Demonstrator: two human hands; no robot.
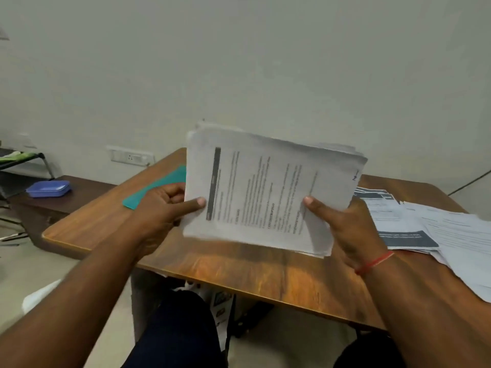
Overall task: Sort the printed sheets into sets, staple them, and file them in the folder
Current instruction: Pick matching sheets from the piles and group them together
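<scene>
A person seated at a brown wood-grain table (239, 266), knees in dark trousers (180, 330) under its near edge, holds a thick stack of white printed sheets (265, 192) upright between both hands. The left hand (162, 208) grips the stack's left edge, thumb (195, 204) flat on the front page and the other fingers curled behind the paper. The right hand (350, 229), a thin red thread band (374, 262) at its wrist, grips the right edge the same way, thumb (316, 208) on the print and the rest of the fingers hidden behind the sheets. The top page faces the camera turned sideways, its dark header bar running just beside the left thumb. Whether the stack's lower edge touches the tabletop cannot be told.

Just beyond the left knuckles, a flat teal plastic folder (156, 189) lies on the table, partly hidden by hand and stack. Out past the right hand, loose white and dark-blue printed pages (438, 229) spread over the table's right side. Farther left of the left hand, a blue plastic lidded box (49, 188) sits on a dark brown low cabinet (66, 208) against the pale wall, where a white switch plate (130, 156) is mounted.
</scene>
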